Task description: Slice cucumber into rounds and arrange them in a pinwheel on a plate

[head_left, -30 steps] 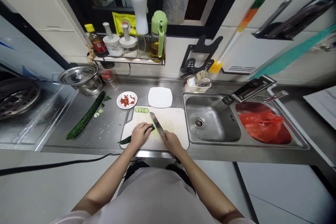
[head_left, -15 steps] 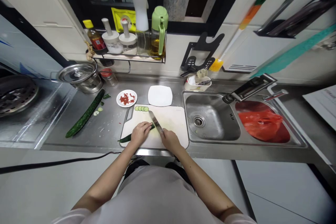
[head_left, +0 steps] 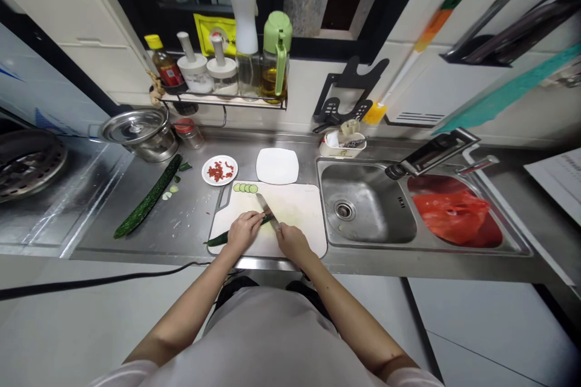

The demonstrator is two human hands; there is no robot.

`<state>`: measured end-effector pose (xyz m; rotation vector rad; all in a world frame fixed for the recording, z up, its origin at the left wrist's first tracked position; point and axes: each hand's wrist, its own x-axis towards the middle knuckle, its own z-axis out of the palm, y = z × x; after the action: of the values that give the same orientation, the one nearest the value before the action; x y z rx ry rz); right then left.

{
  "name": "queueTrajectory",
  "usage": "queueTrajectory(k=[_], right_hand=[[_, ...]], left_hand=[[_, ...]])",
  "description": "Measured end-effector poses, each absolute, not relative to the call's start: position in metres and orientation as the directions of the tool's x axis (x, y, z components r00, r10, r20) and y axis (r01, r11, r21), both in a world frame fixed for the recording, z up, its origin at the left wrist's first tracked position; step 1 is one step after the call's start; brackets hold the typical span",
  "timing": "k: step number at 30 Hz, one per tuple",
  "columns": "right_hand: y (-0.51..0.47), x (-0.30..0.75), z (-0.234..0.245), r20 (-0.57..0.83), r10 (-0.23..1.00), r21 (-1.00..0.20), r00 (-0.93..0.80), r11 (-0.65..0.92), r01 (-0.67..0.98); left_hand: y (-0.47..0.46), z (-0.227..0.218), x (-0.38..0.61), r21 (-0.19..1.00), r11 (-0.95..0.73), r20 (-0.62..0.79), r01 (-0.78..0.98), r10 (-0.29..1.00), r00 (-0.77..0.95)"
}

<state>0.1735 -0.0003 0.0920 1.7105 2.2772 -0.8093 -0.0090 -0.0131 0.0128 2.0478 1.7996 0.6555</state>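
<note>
On the white cutting board (head_left: 295, 205) my left hand (head_left: 244, 231) presses down on a dark green cucumber (head_left: 216, 239), fingers curled over it. My right hand (head_left: 293, 242) grips the handle of a knife (head_left: 267, 211), whose blade rests across the cucumber's right end just beside my left fingers. Several cut cucumber slices (head_left: 245, 188) lie in a row at the board's far left corner.
A second whole cucumber (head_left: 147, 196) lies on the steel counter at left, near a lidded pot (head_left: 136, 133). A small plate of red chili bits (head_left: 219, 170) and a white plate (head_left: 276, 165) sit behind the board. A double sink (head_left: 367, 205) with a red bag (head_left: 454, 214) is at right.
The knife has shifted slightly left and nearer to my left fingers on the cucumber. My left hand has stayed in place on the cucumber.
</note>
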Motion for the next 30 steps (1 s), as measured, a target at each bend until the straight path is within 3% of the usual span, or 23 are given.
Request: queueTrajectory(k=[11,30], right_hand=[[0.003,0.167,0.1,-0.496,0.806,-0.298,-0.322,0.189,0.936],[0.0,0.172,0.097,-0.535,0.784,-0.292,-0.314,0.177,0.94]], left_hand=[[-0.012,0.008,-0.009,0.519,-0.25,0.254,0.817,0.958,0.132],[-0.013,0.005,-0.008,0.488,-0.265,0.272,0.832,0.951,0.144]])
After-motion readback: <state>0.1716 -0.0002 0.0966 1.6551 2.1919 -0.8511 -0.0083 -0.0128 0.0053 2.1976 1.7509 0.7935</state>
